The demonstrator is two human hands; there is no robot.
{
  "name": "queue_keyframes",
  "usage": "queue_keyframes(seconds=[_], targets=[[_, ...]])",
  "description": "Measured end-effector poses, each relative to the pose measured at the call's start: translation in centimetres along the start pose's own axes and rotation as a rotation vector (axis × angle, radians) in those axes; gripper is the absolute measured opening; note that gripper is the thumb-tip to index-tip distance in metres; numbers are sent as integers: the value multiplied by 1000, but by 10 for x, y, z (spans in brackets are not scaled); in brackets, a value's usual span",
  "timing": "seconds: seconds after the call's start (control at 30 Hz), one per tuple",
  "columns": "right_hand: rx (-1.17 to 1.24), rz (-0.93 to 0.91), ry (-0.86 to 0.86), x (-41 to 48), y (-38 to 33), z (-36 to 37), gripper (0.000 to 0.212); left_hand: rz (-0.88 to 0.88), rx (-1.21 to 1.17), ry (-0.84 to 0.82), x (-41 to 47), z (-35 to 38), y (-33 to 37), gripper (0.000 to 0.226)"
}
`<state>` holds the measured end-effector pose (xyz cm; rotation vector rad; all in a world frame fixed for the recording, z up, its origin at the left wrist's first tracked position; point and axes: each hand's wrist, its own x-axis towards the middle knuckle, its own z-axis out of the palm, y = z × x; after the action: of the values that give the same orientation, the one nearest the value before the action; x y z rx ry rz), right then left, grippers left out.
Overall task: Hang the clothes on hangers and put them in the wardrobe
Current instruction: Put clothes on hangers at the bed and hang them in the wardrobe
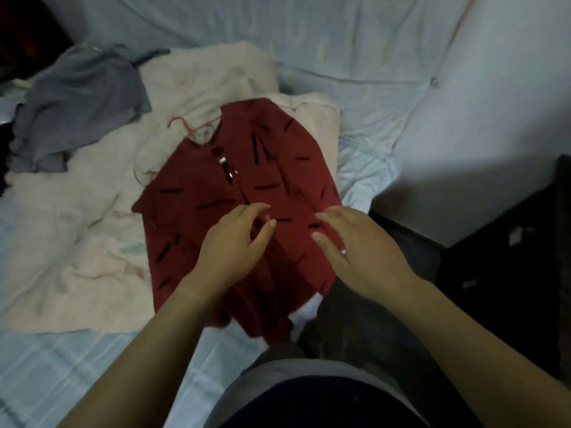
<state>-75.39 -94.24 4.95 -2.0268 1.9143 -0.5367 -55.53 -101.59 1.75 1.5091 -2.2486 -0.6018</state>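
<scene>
a: what is in the dark box (506, 257) beside the bed (386, 57)?
b: too dark to tell.
a: and on the bed?
b: a cream blanket (77, 242), with the red shirt (222, 180) spread on it and a pink hanger (187, 128) at its neck. a grey garment (80, 103) lies far left. the left hand (234, 245) and right hand (358, 251) are over the shirt, loosely spread, gripping nothing.
</scene>
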Motion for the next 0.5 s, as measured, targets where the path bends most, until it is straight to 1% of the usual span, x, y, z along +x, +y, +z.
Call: queue_keyframes(seconds=[0.1,0.17,0.2,0.27,0.3,0.33,0.4,0.5], targets=[[-9,-98,-12,83,7,-8,54,-73,35,35,56,-14,-27,50],[-1,-160,-53,132,11,-6,54,-145,-13,75,87,-19,-50,43],[-1,-198,-77,157,12,-3,55,-203,-75,124,104,-23,-63,38],[-12,-268,-148,209,16,2,54,-357,-214,282,141,-33,-93,31],[-24,-305,-185,237,18,5,52,-447,-237,348,158,-40,-108,28],[-37,-346,-210,265,20,9,50,-524,-221,381,171,-45,-121,25],[-49,-430,-234,321,22,17,46,-629,-144,355,191,-49,-143,25],[-88,-511,-293,392,21,32,49,-727,-39,289,210,-44,-159,29]])
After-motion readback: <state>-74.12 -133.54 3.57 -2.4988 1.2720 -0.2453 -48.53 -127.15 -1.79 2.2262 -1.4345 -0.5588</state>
